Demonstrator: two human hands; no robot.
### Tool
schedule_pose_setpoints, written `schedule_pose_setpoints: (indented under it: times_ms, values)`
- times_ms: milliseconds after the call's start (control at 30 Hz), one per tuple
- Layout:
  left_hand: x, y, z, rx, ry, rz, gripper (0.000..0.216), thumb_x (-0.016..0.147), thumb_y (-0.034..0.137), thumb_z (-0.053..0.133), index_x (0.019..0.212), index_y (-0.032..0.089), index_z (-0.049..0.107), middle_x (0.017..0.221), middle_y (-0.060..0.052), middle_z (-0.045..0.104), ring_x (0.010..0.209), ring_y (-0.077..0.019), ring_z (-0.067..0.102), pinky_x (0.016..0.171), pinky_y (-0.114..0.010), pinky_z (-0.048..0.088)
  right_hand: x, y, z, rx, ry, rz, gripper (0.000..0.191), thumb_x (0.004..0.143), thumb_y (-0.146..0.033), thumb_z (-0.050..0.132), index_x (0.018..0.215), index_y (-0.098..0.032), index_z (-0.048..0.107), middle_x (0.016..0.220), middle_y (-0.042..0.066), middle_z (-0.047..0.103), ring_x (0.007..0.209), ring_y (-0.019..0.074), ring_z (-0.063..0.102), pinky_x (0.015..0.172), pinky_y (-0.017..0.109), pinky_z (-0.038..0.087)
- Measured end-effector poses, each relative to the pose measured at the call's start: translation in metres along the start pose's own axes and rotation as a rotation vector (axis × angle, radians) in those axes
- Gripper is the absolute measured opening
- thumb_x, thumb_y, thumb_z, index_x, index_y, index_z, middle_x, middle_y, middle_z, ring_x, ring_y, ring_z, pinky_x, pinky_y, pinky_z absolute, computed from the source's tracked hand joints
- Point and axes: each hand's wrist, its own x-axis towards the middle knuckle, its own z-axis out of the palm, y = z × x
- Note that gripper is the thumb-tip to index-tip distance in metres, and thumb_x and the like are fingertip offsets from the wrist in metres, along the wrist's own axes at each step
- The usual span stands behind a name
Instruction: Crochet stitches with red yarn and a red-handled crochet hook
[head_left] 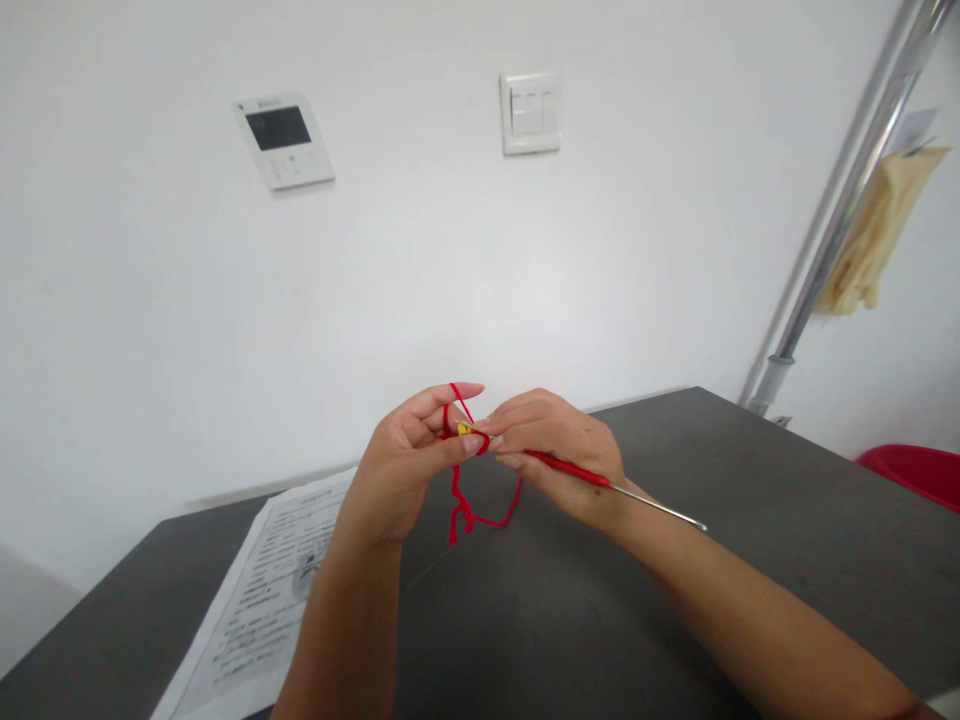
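My left hand [409, 445] pinches a small piece of red crochet work [482, 443] between thumb and fingers, with red yarn looped over its raised index finger. A little yellow piece [464, 428] shows at the pinch; I cannot make out what it is. My right hand [559, 445] is closed on a crochet hook [574, 468] with a red grip and metal ends, its tip meeting the work at the left fingertips. Below the hands hangs loose red yarn [459, 500], curving up toward the right hand.
Printed sheets [255, 610] lie on the dark table [540, 620] by my left forearm. On the white wall are a panel with a screen [289, 145] and a light switch [530, 113]. A metal pole [847, 210], hanging pale gloves [874, 235] and a red seat [915, 472] are at the right.
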Motion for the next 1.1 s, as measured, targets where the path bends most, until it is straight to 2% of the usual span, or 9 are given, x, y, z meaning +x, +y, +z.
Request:
schedule_pose_setpoints:
  times_ms: [133, 233, 400, 467, 533, 633, 733, 900, 1100]
  values:
    - [-0.002, -0.001, 0.007, 0.038, 0.018, 0.027, 0.045, 0.061, 0.019, 0.090, 0.104, 0.016, 0.075, 0.072, -0.001, 0.073, 0.068, -0.0145, 0.066, 0.070, -0.027, 0.052, -0.006, -0.001, 0.008, -0.069, 0.085, 0.003, 0.015, 0.096, -0.014, 0.065, 0.108, -0.022, 0.070, 0.094, 0.008, 0.078, 0.088, 0.0204, 0.073, 0.078, 0.036, 0.061]
    - [-0.004, -0.002, 0.012, 0.096, 0.080, 0.078, 0.050, 0.061, 0.020, 0.089, 0.109, 0.015, 0.073, 0.069, 0.001, 0.070, 0.068, -0.0144, 0.064, 0.070, -0.028, 0.051, -0.007, -0.002, 0.009, -0.079, 0.114, 0.048, 0.018, 0.096, -0.014, 0.064, 0.109, -0.024, 0.069, 0.097, 0.007, 0.077, 0.091, 0.0201, 0.072, 0.079, 0.035, 0.060]
    - [-0.010, -0.006, 0.021, 0.332, 0.231, 0.231, 0.045, 0.074, 0.022, 0.078, 0.117, 0.016, 0.069, 0.073, 0.003, 0.066, 0.069, -0.0149, 0.061, 0.072, -0.029, 0.049, -0.005, -0.007, 0.009, -0.082, 0.067, 0.241, 0.008, 0.098, -0.018, 0.061, 0.101, -0.024, 0.066, 0.105, 0.005, 0.073, 0.100, 0.0192, 0.069, 0.087, 0.035, 0.057]
    - [-0.011, -0.010, 0.027, 0.466, 0.325, 0.312, 0.042, 0.076, 0.019, 0.075, 0.117, 0.018, 0.069, 0.075, 0.003, 0.066, 0.073, -0.0153, 0.061, 0.077, -0.030, 0.049, -0.006, -0.009, 0.013, -0.069, 0.081, 0.339, 0.005, 0.100, -0.022, 0.059, 0.098, -0.024, 0.063, 0.104, 0.004, 0.072, 0.098, 0.0184, 0.069, 0.088, 0.034, 0.057]
    - [-0.010, -0.013, 0.031, 0.465, 0.370, 0.346, 0.042, 0.075, 0.016, 0.074, 0.117, 0.018, 0.069, 0.077, 0.003, 0.065, 0.076, -0.0156, 0.061, 0.080, -0.031, 0.049, -0.008, -0.008, 0.017, -0.095, 0.121, 0.356, 0.004, 0.101, -0.022, 0.056, 0.100, -0.024, 0.060, 0.104, 0.005, 0.070, 0.098, 0.0184, 0.068, 0.087, 0.034, 0.056]
    - [-0.004, -0.015, 0.029, 0.143, 0.220, 0.191, 0.046, 0.071, 0.020, 0.077, 0.116, 0.017, 0.069, 0.075, 0.002, 0.067, 0.074, -0.0167, 0.064, 0.074, -0.030, 0.050, -0.010, -0.002, 0.022, -0.198, 0.131, 0.185, 0.004, 0.099, -0.021, 0.056, 0.098, -0.024, 0.059, 0.107, 0.007, 0.069, 0.104, 0.0212, 0.066, 0.092, 0.037, 0.056]
    - [0.004, -0.012, 0.018, -0.090, 0.027, -0.007, 0.049, 0.062, 0.020, 0.084, 0.108, 0.014, 0.071, 0.074, -0.002, 0.070, 0.070, -0.0173, 0.065, 0.070, -0.030, 0.050, -0.009, 0.002, 0.021, -0.215, 0.064, 0.055, 0.006, 0.099, -0.022, 0.056, 0.094, -0.025, 0.059, 0.105, 0.006, 0.070, 0.106, 0.0226, 0.066, 0.094, 0.040, 0.056]
    - [0.005, -0.005, 0.000, -0.153, -0.143, -0.114, 0.038, 0.061, 0.018, 0.083, 0.098, 0.013, 0.076, 0.074, -0.005, 0.071, 0.067, -0.0168, 0.064, 0.073, -0.031, 0.048, 0.002, -0.007, 0.007, -0.073, 0.000, 0.094, 0.003, 0.100, -0.022, 0.060, 0.100, -0.024, 0.061, 0.105, 0.006, 0.072, 0.106, 0.0201, 0.067, 0.095, 0.038, 0.055]
    - [0.001, 0.001, -0.010, -0.178, -0.164, -0.071, 0.041, 0.061, 0.018, 0.083, 0.101, 0.013, 0.079, 0.069, -0.002, 0.063, 0.060, -0.0128, 0.053, 0.062, -0.026, 0.040, 0.011, -0.023, -0.003, 0.090, 0.023, 0.240, 0.003, 0.097, -0.022, 0.067, 0.095, -0.024, 0.068, 0.102, 0.005, 0.076, 0.101, 0.0194, 0.070, 0.093, 0.038, 0.057]
